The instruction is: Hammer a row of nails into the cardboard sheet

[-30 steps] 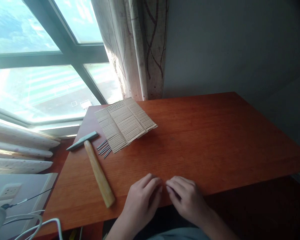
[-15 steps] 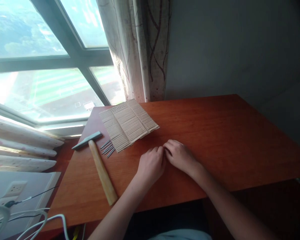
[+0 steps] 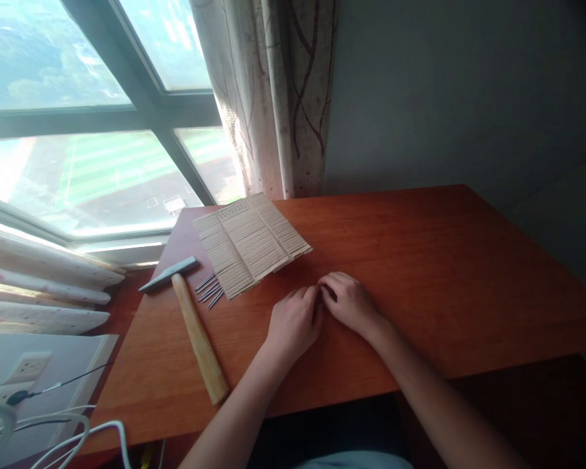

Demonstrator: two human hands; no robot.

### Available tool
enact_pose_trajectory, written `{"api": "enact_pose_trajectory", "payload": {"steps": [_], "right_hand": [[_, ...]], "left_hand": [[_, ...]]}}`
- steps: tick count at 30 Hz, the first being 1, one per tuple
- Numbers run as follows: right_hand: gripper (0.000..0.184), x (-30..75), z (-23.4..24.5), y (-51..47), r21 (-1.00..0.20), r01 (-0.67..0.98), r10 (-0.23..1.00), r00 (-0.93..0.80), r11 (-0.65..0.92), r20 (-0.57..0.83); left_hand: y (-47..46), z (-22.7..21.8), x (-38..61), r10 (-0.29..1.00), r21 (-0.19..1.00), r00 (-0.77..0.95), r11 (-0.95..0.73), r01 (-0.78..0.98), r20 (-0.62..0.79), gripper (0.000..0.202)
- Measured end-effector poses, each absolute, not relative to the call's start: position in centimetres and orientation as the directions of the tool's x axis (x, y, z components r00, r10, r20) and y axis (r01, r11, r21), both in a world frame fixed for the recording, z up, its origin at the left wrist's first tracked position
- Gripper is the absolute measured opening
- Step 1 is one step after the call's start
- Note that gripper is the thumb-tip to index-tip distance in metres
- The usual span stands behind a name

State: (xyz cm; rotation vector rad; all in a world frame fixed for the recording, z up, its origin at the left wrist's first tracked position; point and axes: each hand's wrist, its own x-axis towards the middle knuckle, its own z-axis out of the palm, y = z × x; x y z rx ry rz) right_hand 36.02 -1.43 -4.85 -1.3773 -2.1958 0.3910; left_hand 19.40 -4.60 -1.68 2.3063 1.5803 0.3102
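Observation:
My left hand (image 3: pixel 293 322) and my right hand (image 3: pixel 349 301) rest palm down in the middle of a reddish wooden table (image 3: pixel 444 273). Their fingertips meet, and the fingers of both are curled in with nothing seen in them. To their upper left a flattened piece of corrugated cardboard (image 3: pixel 251 241) lies flat. Several nails (image 3: pixel 209 291) lie at its near-left corner. Left of my left hand lies a hammer (image 3: pixel 195 329) with a wooden handle, its metal head pointing toward the window.
A patterned curtain (image 3: pixel 283 98) hangs behind the table's far-left corner beside a large window (image 3: pixel 78 169). At the lower left are a wall outlet (image 3: pixel 22 368) and loose white cables (image 3: pixel 53 430). A grey wall runs behind the table.
Both hands slid from the near edge of the table to its middle and curled their fingers. Over the last half second they have barely moved.

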Motion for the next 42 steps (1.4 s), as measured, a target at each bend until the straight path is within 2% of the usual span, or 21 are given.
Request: {"api": "enact_pose_trajectory", "payload": {"steps": [11,16,19,22,25,27,29,30,34,37,42], "right_hand": [[0.017,36.3,-4.5,-1.4,-0.519,0.731,0.896,-0.361,0.444,0.258],[0.017,36.3,-4.5,-1.3,-0.529,0.720,0.894,-0.360,0.449,0.268],[0.016,36.3,-4.6,-1.3,-0.536,0.714,0.893,-0.354,0.450,0.279],[0.016,36.3,-4.6,-1.3,-0.555,0.700,0.893,-0.347,0.450,0.288],[0.016,36.4,-4.6,-1.3,-0.610,0.670,0.906,-0.315,0.423,0.283],[0.016,36.4,-4.6,-1.3,-0.638,0.657,0.916,-0.291,0.402,0.277],[0.017,36.4,-4.6,-1.2,-0.644,0.654,0.918,-0.284,0.397,0.278],[0.017,36.4,-4.7,-1.2,-0.644,0.653,0.917,-0.285,0.399,0.280],[0.018,36.5,-4.7,-1.2,-0.664,0.632,0.917,-0.274,0.400,0.291],[0.019,36.6,-4.5,-1.1,-0.701,0.598,0.922,-0.237,0.388,0.307],[0.018,37.2,-3.9,-0.9,-0.775,0.534,0.940,-0.137,0.337,0.314]], "left_hand": [[-4.5,-1.6,19.3,0.930,0.394,0.368,-0.342,0.853,0.008,0.026],[-4.4,-2.0,19.1,0.917,0.405,0.395,-0.385,0.830,0.061,0.025],[-4.8,-1.7,18.9,0.884,0.420,0.422,-0.468,0.778,0.202,0.023],[-5.4,0.1,17.9,0.819,0.401,0.373,-0.548,0.734,0.437,0.022],[-5.1,2.8,15.4,0.753,0.396,0.207,-0.533,0.748,0.624,0.022],[-3.9,4.4,13.0,0.723,0.405,0.001,-0.387,0.828,0.690,0.023],[-1.9,5.3,10.5,0.731,0.413,-0.121,-0.234,0.880,0.672,0.033],[-0.8,5.5,9.4,0.767,0.402,-0.107,-0.207,0.892,0.633,0.037],[2.8,4.9,7.0,0.910,0.254,0.080,-0.197,0.947,0.407,0.045],[3.8,4.1,6.8,0.948,0.204,0.163,-0.223,0.953,0.274,0.049],[3.4,3.8,8.1,0.933,0.196,0.217,-0.279,0.940,0.286,0.052]]}}
